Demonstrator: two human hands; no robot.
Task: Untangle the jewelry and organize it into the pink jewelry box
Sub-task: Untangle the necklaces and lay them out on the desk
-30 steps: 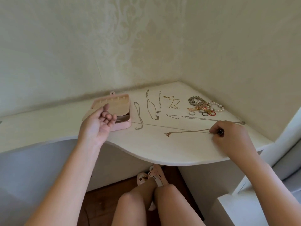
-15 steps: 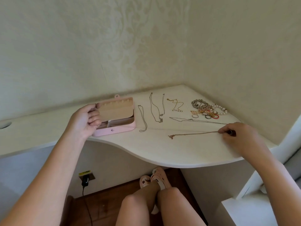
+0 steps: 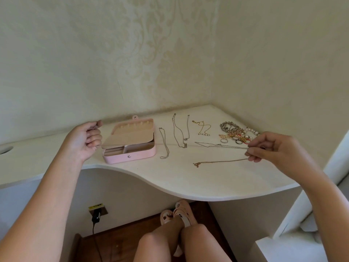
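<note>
**Pink jewelry box** [image 3: 130, 158]: open, lid tipped back, on white desk [image 3: 170, 182], L of centre. Compartments visible; contents too small to tell

**L hand** [image 3: 85, 138]: just beside box's L end, fingers curled, thumb tip vs forefinger. Whether it pinches anything: cannot tell

**R hand** [image 3: 272, 148]: raised over desk's R side, thumb + forefinger pinching fine silver chain [image 3: 226, 146], which runs L to a pointed loop on desk

**Plain gold chain** [image 3: 217, 162]: on desk nearer front edge, one end reaching R hand's fingers

**Betw. box & R hand:** short silver chain [image 3: 164, 142], long looped chain [image 3: 179, 133], pearl-tipped gold chain [image 3: 203, 127], each laid apart

**Tangled heap** [image 3: 236, 132]: bracelets, rings, pearls; near the R wall, just beyond R hand

**Below desk:** slippers [image 3: 177, 214], plug [image 3: 96, 218] in wall socket
</note>
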